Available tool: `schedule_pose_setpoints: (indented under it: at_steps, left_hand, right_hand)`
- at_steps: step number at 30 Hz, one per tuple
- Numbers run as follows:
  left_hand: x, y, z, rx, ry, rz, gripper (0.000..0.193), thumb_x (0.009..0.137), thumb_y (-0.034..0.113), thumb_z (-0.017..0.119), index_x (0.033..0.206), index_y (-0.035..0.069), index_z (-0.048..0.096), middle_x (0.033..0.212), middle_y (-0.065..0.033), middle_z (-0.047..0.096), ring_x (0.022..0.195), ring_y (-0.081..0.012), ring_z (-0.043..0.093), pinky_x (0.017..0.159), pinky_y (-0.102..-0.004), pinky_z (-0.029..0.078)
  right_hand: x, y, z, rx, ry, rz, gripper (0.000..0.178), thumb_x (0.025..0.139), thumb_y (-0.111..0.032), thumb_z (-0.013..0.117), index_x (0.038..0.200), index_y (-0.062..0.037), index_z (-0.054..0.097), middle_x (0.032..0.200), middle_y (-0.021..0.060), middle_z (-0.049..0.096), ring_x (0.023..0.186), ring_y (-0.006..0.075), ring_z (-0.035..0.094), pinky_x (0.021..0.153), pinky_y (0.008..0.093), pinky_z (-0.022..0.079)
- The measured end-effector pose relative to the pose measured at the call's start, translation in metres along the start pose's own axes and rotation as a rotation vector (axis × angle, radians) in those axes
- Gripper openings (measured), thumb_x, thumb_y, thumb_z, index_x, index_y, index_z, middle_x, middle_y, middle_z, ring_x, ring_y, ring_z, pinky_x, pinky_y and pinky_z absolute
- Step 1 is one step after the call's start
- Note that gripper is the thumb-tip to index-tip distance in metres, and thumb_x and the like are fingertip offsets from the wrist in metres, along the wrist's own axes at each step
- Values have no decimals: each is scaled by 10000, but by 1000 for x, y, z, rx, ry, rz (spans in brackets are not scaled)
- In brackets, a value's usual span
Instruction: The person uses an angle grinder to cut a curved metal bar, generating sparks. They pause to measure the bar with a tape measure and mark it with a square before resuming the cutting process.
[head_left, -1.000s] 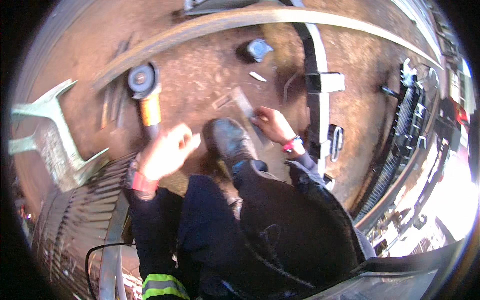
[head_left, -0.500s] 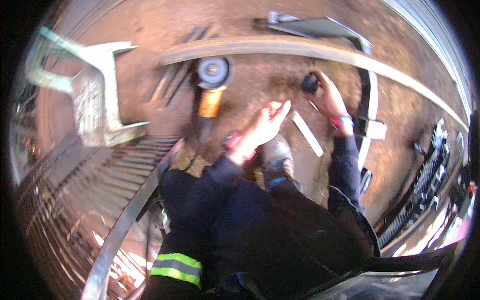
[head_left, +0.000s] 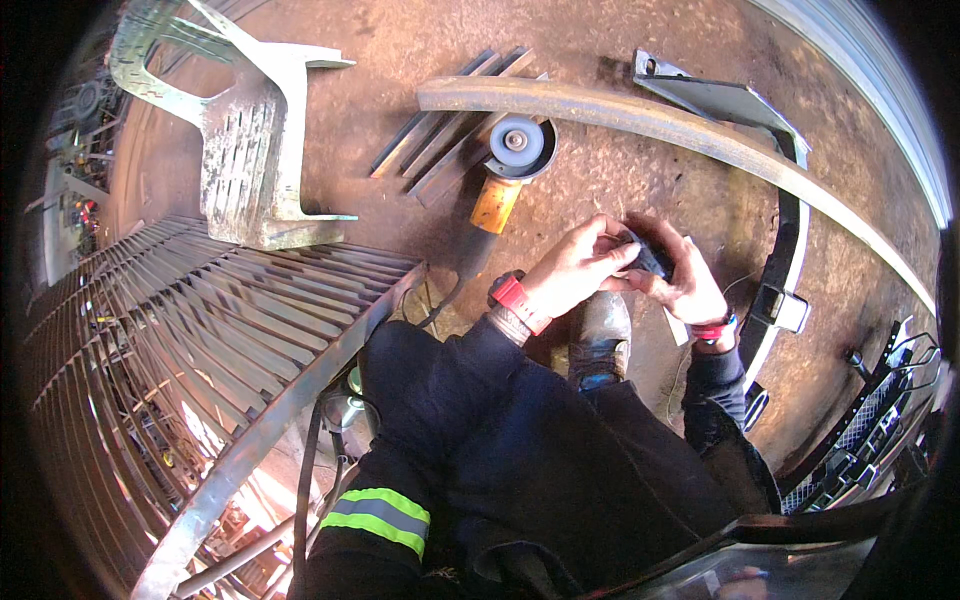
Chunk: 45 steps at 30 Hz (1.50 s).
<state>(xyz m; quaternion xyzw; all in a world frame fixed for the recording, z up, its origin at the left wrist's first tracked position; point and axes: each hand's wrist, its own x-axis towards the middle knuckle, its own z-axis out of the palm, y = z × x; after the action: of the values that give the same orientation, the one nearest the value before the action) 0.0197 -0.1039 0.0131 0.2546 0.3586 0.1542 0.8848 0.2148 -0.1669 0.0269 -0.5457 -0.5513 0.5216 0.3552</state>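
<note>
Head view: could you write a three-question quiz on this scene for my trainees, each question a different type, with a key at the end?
1. Multiple choice: what do the left hand and right hand hold together?
a) a hammer
b) a small dark object
c) a paintbrush

2. True or false: the angle grinder lies on the floor with its disc facing up.

3. Fill the gap: in the picture, the pale chair is to the ____ of the angle grinder.

Key: 1 b; 2 true; 3 left.
</note>
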Motion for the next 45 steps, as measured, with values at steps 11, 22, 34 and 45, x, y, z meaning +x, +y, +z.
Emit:
schedule_pose_setpoints:
  at_steps: [11, 22, 34, 45]
  left_hand:
    - [-16, 118, -116, 599, 814, 760, 171, 983, 239, 657, 1040, 82, 620, 902, 1, 638, 832, -97, 619, 677, -248, 501]
    - [27, 146, -181, 476, 1035, 860, 274, 942, 264, 723, 1037, 7, 712, 927, -24, 707, 765, -61, 586, 667, -226, 459]
    - [40, 140, -186, 763, 1248, 983, 238, 854, 228, 821, 893, 41, 677, 864, -69, 685, 824, -174, 625, 771, -349, 515]
    - [138, -34, 67, 1819, 122, 1102, 746, 881, 245, 639, 1509, -15, 332, 1616, -207, 236, 1513, -361, 193, 1179, -634, 173]
  right_hand:
    - [9, 9, -65, -856, 507, 68, 182, 890, -150, 655, 1059, -86, 678, 914, 135, 644, 903, 340, 624, 813, 437, 504]
    - [36, -5, -96, -950, 669, 63, 190, 923, -254, 662, 991, -84, 716, 920, 117, 649, 915, 315, 620, 820, 404, 501]
    - [34, 45, -102, -977, 803, -22, 240, 886, -374, 699, 952, -147, 735, 857, 113, 645, 865, 304, 649, 735, 413, 531]
    - [0, 75, -159, -982, 1069, 270, 602, 845, -502, 730, 1190, -48, 535, 1073, 216, 657, 988, 401, 652, 806, 484, 541]
